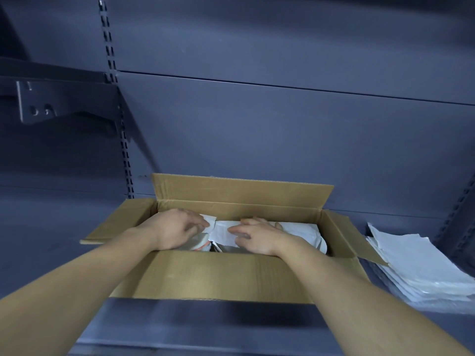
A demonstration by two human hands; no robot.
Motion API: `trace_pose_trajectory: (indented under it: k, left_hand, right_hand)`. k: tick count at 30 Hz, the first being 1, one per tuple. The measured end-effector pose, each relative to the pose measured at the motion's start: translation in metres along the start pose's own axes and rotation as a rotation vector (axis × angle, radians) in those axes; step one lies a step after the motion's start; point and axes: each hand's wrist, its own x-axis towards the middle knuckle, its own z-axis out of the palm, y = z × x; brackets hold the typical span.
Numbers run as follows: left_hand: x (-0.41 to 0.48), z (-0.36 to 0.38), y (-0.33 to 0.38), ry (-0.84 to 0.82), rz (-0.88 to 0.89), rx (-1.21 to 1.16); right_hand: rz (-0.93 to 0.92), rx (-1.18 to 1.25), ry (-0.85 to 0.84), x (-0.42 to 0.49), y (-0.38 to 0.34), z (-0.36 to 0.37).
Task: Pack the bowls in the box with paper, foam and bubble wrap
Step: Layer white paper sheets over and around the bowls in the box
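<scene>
Where the grey-blue shelf meets its slotted back panel, an open cardboard box stands with its far flap upright and its side flaps folded outward. Just beside the box on the right lies a stack of white sheets, partly covered by the right flap; a clear, shiny layer shows under the stack, too blurred to name. Both bare forearms reach over the near wall into the box. The left hand has its fingers curled and pinches the left corner of a white sheet that lies across the contents. The right hand lies on the same sheet, fingers pointing left and slightly bent; whether it pinches the sheet's edge or only presses it down cannot be told. To the right of that hand a rounded white wrapped bundle fills the box's right end, its contents hidden. Below the sheet, between the wrists, a pale curved rim with a touch of orange-red peeps out, perhaps a bowl, mostly hidden.
</scene>
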Motion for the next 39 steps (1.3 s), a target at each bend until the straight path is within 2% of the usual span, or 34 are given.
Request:
trace_pose_trajectory:
  k: [4,7,13,19,25,30,35,39]
  left_hand:
    - [0.000,-0.007,0.008,-0.068,0.009,0.183]
    - [0.007,-0.002,0.013,-0.050,0.024,0.228]
    - [0.007,-0.001,0.012,0.030,0.033,0.177]
    - [-0.001,-0.003,0.019,-0.020,0.017,0.199]
    - [0.006,0.001,0.010,0.050,0.036,0.140]
    - [0.012,0.010,0.009,-0.067,-0.038,0.002]
    - [0.012,0.008,0.011,-0.135,-0.066,0.045]
    - [0.007,0.001,0.017,-0.106,-0.075,-0.039]
  right_hand:
    - [-0.001,0.012,0.017,-0.002,-0.002,-0.001]
    - [-0.003,0.022,0.015,-0.002,-0.001,0.000]
    - [-0.004,0.023,0.001,0.000,0.000,0.001]
    - [-0.002,0.016,0.009,-0.001,0.000,0.002]
    - [-0.008,0.004,0.016,0.001,0.002,0.000]
    - [-0.011,0.000,-0.008,0.007,0.005,0.003]
    - [0.000,0.010,-0.019,0.010,0.007,0.002]
    - [-0.013,0.026,0.108,0.006,0.009,-0.003]
